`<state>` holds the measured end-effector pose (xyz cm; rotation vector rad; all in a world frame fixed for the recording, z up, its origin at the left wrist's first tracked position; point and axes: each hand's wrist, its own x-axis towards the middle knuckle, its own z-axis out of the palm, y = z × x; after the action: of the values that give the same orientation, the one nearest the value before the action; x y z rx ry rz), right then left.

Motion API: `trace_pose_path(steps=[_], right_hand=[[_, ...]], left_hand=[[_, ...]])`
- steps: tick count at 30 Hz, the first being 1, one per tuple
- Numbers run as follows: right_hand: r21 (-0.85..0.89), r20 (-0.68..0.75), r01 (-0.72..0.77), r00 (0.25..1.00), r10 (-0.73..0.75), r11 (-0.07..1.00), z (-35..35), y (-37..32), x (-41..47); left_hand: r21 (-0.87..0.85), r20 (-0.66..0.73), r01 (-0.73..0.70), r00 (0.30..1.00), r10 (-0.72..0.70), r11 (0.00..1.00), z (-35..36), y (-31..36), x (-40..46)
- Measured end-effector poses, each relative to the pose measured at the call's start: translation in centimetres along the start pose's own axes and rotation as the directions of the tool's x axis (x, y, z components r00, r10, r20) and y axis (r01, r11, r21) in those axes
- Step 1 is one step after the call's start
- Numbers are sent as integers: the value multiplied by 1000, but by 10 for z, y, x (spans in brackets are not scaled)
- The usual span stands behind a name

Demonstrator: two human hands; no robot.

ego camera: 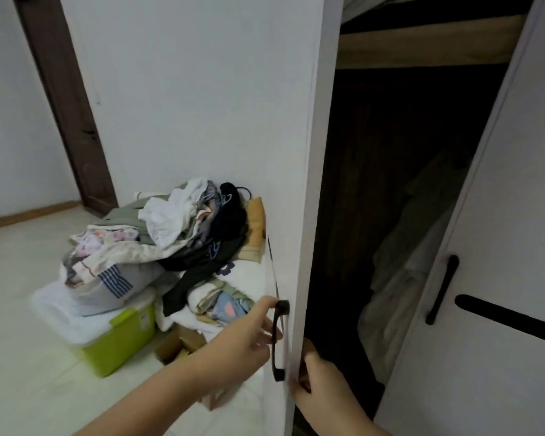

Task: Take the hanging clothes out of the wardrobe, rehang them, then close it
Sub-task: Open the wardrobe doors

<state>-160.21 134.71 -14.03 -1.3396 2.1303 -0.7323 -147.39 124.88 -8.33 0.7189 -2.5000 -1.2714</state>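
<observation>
I see the white wardrobe door [221, 105] swung partly open, its black bar handle [279, 339] upright near the edge. The wardrobe interior [375, 184] is dark, with pale folded fabric [400, 278] low inside. A jumbled pile of clothes [177, 228] with hangers lies outside, left of the door.

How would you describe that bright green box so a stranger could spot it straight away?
Start at the white wardrobe door that the left hand holds by its black handle. On the pale floor to the left of it sits a heap of clothes, and under its left side is the green box. It is the only lime-green thing there, capped by a whitish lid.
</observation>
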Motion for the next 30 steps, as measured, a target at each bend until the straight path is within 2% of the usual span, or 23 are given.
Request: trace_pose_path(steps=[4, 9, 13, 16, 22, 30], right_hand=[[2, 46, 149, 988, -149, 989, 26, -17, 2], [-31, 145, 234, 963, -227, 972, 52, -52, 11], [-67, 202, 206, 961, -189, 976, 75, -88, 33], [-34, 200, 172, 966, -162, 985, 98, -110, 51], [-82, 177, 170, 972, -153, 982, 125, -144, 78], [-134, 140, 155, 981, -137, 979, 146, -174, 100]], left_hand=[[-1, -59, 39, 998, -39, 999, -27, -18, -23], [51, -135, 96, 987, -88, 994, -66, -38, -44], [4, -124, 106, 987, -105, 994, -99, -60, -54], [-66, -104, 109, 988, -116, 992, -122, -84, -58], [-126, -122, 92, 987, -108, 988, -161, -118, -58], [-106, -104, 52, 993, -63, 993, -196, -143, -49]])
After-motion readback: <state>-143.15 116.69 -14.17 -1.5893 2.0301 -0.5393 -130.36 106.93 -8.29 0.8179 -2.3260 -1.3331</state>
